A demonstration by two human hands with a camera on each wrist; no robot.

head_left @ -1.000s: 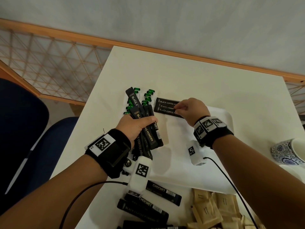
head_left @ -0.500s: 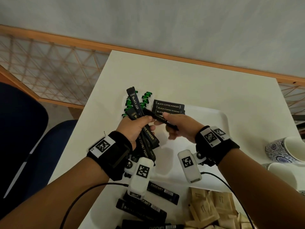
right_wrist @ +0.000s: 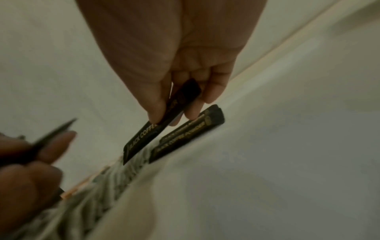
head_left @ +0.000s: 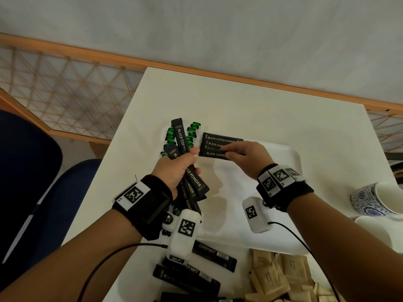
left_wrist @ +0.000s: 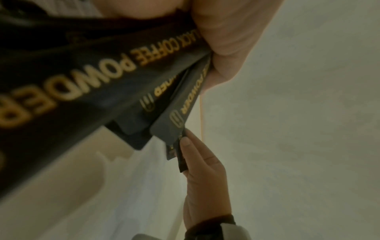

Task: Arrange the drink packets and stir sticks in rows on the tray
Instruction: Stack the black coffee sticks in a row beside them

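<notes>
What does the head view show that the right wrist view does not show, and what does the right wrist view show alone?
Only the head view shows the green stir sticks, the loose black packets near the table edge, the tan sachets and the patterned cup. Only the right wrist view shows the thumb and fingertips from below, pinching the packet clear of the tray. Both show the right hand holding one black coffee packet beside the laid row on the white tray, and the left hand gripping a bundle.
</notes>
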